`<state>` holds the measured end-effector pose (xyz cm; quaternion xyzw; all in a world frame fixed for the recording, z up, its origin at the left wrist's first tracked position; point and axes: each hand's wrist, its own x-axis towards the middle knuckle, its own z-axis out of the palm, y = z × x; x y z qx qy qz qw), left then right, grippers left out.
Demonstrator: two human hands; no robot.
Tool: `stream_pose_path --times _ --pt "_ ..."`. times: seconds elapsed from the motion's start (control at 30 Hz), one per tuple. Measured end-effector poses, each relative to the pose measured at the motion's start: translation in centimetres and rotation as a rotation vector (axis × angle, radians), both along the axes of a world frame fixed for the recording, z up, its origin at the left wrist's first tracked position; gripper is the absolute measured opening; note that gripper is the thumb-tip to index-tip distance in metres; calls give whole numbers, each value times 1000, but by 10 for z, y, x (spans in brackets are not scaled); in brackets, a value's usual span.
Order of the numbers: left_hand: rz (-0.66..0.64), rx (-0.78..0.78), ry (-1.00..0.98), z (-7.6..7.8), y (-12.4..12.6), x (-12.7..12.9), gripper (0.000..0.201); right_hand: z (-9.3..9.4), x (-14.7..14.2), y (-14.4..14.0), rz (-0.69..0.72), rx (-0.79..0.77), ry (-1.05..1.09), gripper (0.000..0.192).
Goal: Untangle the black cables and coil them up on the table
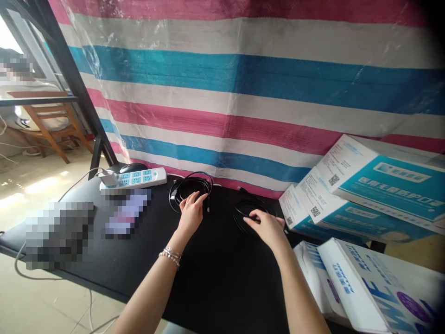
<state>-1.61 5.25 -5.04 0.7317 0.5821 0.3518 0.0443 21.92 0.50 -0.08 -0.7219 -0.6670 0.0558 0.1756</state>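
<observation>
A coiled black cable (198, 174) lies near the back of the black table, its white-and-metal plug ends tucked into the loops. Above its near side is my left hand (192, 211), fingers stretched out and thumb apart, touching the loops. To the right lies a second coiled black cable (239, 225) with a loose end pointing toward the striped sheet. My right hand (269, 227) bends over this coil, thumb and forefinger closed around part of it; the other fingers are partly hidden.
A white power strip (153, 176) with a plug, a dark mouse (133, 167) and a blurred phone-like item (128, 213) lie left. Boxes (392, 181) are stacked right, more boxes (361, 283) nearer. A striped sheet (222, 102) hangs behind. A person (38, 102) sits far left.
</observation>
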Motion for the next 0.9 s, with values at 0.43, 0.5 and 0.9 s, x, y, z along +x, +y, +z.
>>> stream_pose_path --times 0.43,0.5,0.9 --pt "99 26 76 9 -8 9 37 -29 -23 -15 76 -108 -260 18" --pt "109 44 69 11 -8 10 35 -31 -22 -16 97 -79 -268 14" --pt "76 221 17 30 -20 27 33 -29 -14 -8 47 279 400 21"
